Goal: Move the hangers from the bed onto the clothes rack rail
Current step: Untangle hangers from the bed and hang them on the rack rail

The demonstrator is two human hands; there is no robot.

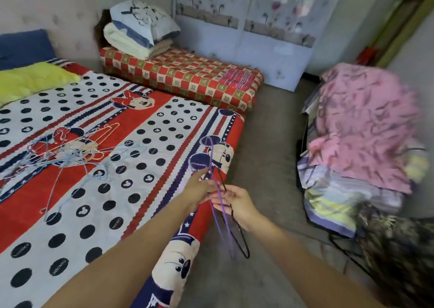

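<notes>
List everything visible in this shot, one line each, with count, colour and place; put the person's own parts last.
hangers on bed: tangled pile, count unclear, blue, orange and pink wire, left middle of the big bed.
purple hanger: one, purple, held off the bed's corner.
black hanger: one, black, beside the purple one.
big bed: one, red, white, dotted cartoon sheet, left.
yellow pillow: one, far left.
blue pillow: one, behind the yellow.
small bed: one, red checked, by the wall.
folded bedding: stack, white and blue, on the small bed.
draped clothes: heap, pink and striped, right.
left hand: touches the hangers.
right hand: pinches them.
</notes>
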